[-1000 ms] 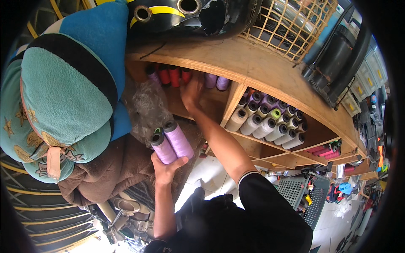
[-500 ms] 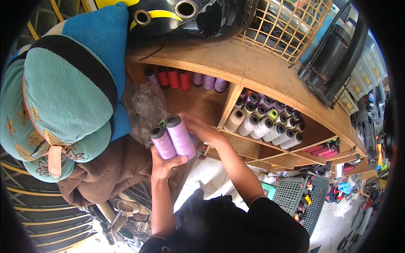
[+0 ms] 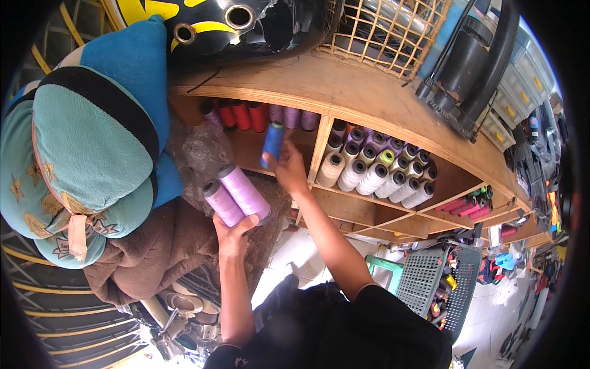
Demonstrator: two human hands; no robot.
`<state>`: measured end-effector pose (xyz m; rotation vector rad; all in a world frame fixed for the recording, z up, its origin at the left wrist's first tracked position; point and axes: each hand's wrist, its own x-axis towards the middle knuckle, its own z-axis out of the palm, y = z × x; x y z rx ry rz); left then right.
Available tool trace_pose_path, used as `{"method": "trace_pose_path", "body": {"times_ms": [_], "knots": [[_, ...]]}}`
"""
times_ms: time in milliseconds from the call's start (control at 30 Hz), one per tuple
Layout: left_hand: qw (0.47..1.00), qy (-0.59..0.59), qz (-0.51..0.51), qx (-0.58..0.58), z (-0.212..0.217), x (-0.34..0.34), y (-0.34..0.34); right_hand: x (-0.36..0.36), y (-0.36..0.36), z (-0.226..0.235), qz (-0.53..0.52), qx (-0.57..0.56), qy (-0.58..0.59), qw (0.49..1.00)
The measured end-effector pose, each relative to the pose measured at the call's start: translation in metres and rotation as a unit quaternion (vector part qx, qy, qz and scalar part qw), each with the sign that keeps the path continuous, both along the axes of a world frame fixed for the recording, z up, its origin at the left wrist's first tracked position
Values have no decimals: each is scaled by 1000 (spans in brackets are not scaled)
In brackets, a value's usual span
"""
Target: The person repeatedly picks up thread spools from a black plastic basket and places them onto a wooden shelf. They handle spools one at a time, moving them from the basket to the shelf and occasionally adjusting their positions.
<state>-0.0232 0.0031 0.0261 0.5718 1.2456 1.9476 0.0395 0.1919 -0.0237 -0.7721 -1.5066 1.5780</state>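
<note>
Two lilac thread spools (image 3: 241, 192) with dark ends stand side by side, tilted, in the grip of my left hand (image 3: 232, 232). My right hand (image 3: 291, 170) has its fingers closed on a blue thread spool (image 3: 272, 145) at the mouth of the left shelf compartment. Along the back of that compartment runs a row of red spools (image 3: 241, 115), with purple spools (image 3: 292, 117) to their right. A crumpled clear plastic bag (image 3: 200, 157) lies just left of the lilac pair.
The wooden shelf (image 3: 258, 83) has a neighbouring compartment stacked with white spools (image 3: 373, 181). On its top are a wire basket (image 3: 387, 37) and a black pump (image 3: 464, 67). Teal and blue cushions (image 3: 101, 117) crowd the left. A green-grey crate (image 3: 424, 280) stands at lower right.
My right hand has gone from behind the lilac spools up to the compartment, and the blue spool now shows in it. The lilac pair has shifted slightly left in view.
</note>
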Motion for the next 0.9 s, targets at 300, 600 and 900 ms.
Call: {"method": "trace_pose_path", "body": {"times_ms": [300, 600, 900], "knots": [[1000, 2, 17, 17, 0, 2, -6, -60, 48, -9, -291, 231, -199, 907], [999, 27, 20, 17, -2, 1, -4, -73, 53, 0, -288, 216, -134, 923], [998, 49, 32, 0, -1, 3, 4, -76, 56, -7, -321, 240, -161, 902]]}}
